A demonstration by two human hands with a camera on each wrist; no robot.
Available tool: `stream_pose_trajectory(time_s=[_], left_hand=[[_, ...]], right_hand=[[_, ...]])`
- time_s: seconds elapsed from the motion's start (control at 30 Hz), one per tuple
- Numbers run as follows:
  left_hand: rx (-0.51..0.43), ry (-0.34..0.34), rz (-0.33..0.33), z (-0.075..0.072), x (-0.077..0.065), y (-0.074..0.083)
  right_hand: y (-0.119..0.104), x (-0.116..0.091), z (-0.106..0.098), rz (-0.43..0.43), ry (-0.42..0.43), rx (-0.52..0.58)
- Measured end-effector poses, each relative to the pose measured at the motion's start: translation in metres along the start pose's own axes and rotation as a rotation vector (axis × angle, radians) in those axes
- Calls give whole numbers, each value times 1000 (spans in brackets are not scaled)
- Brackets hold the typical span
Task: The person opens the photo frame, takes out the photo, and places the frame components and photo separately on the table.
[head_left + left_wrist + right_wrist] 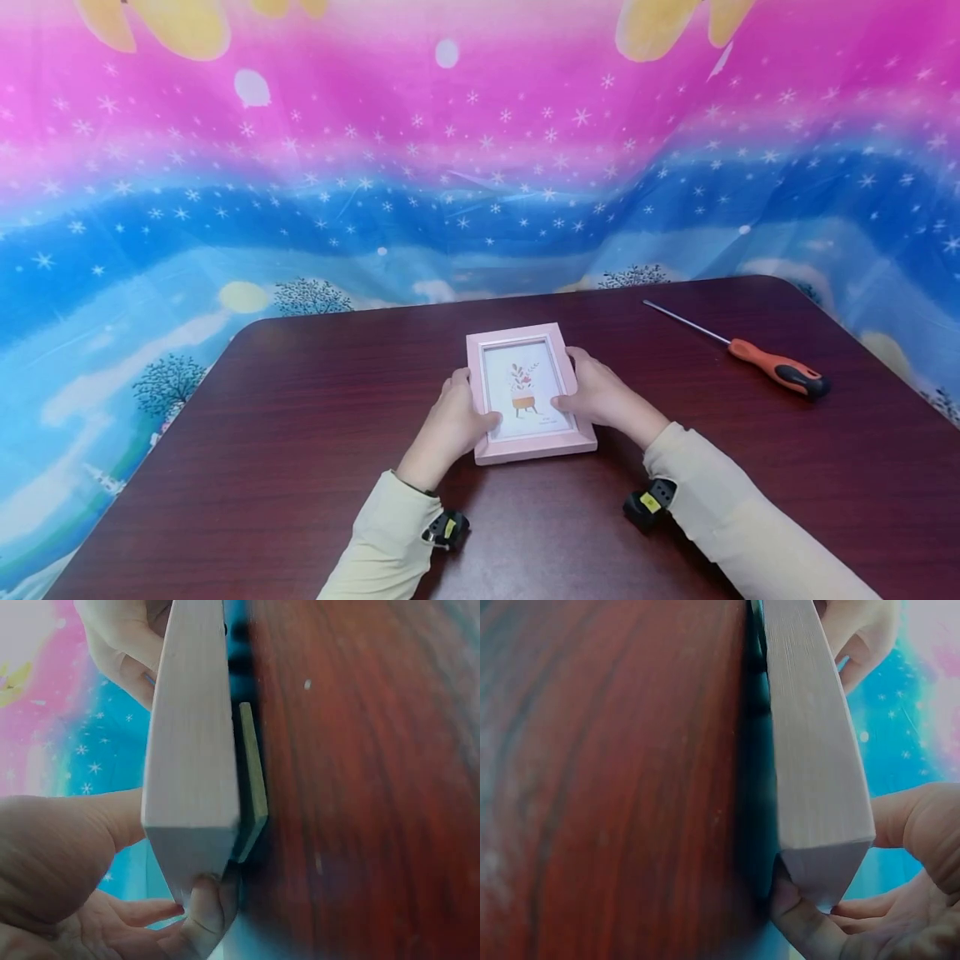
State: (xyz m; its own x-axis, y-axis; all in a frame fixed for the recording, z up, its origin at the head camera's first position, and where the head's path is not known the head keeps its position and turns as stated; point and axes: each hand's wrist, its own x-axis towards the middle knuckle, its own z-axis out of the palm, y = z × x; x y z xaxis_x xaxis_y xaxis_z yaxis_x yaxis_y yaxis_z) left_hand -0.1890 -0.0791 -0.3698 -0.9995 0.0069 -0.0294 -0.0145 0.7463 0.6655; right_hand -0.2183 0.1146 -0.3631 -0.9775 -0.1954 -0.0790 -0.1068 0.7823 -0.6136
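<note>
A pink picture frame [536,451] is held by both hands near the middle of the table, its front turned up. Behind its glazing shows a print [522,382] of flowers in an orange pot on legs. My left hand [448,421] grips the left side, thumb over the front and fingers round the edge. On the opposite side my right hand [603,393] grips likewise. In the left wrist view a thin board [253,769] sticks out from under the frame's back, close over the table. The right wrist view shows the frame's plain side edge [817,727], fingers curled beneath its corner.
A screwdriver [780,367] with an orange and black handle lies at the right of the dark red wooden table [300,467], its tip toward the back. Behind the table hangs a colourful printed cloth [480,167] with snowflakes and trees.
</note>
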Motion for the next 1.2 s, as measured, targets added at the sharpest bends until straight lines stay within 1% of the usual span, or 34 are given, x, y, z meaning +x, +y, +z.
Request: stream_pose_trajectory(time_s=[0.23,0.27,0.37,0.43,0.5,0.63,0.7,0.83,0.97,1.2], left_hand=[[-19,16,-9,1,1,1],[-29,17,-3,2,1,1],[-47,19,45,3,-1,2],[-48,19,56,5,-2,3],[-31,14,45,7,-3,4],[1,0,-7,9,-5,5],[6,-5,-5,9,-6,5],[-15,-3,10,7,-4,4],[-30,2,2,7,-2,3],[-6,-23,-33,4,-1,-1]], right_hand=[[4,0,-4,-54,-45,48],[5,0,-4,-67,-46,56],[5,-1,-2,-99,-39,47],[5,-2,-1,-105,-27,40],[4,-3,0,-105,-15,25],[2,-5,-1,-109,-12,16],[3,-5,-2,-123,-16,8],[7,-3,-3,-146,-29,15],[10,-1,-4,-149,-40,41],[11,-1,-8,-95,-70,80]])
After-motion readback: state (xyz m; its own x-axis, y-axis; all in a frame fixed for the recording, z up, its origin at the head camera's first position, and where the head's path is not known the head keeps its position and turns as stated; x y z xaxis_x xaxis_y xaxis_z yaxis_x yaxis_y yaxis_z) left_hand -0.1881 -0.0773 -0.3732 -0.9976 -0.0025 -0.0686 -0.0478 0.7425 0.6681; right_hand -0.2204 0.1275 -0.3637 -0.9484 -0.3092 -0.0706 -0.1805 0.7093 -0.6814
